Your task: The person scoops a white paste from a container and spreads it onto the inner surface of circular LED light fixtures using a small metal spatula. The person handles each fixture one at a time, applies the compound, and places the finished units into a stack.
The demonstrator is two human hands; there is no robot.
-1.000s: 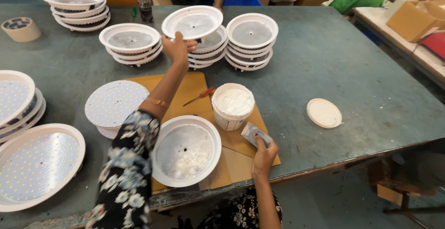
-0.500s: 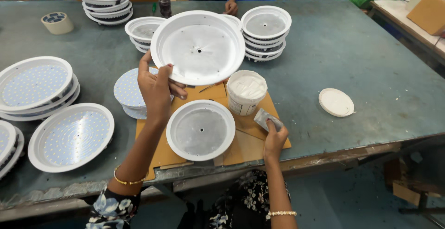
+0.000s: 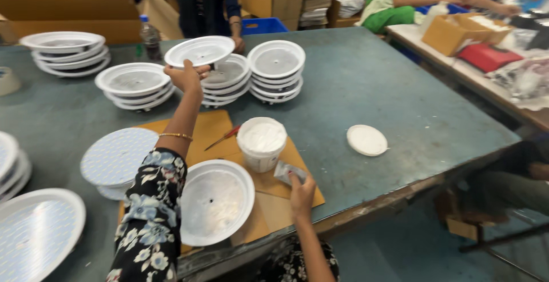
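A round white dish [image 3: 200, 50] (smooth, shallow, glossy) is gripped at its rim by the left hand [image 3: 186, 77], upper centre of the frame, above stacked dishes [image 3: 226, 79]. A small grey scraper [image 3: 287, 173] is pinched in the right hand [image 3: 301, 193], lower centre, beside a white tub [image 3: 262, 143] of paste on brown cardboard [image 3: 210, 128].

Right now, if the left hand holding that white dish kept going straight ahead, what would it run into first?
The left hand reaches away from the person with a white dish. Straight on, it would probably first meet the stack of white dishes just beyond it; depth is hard to judge, so the dish may pass above that stack.
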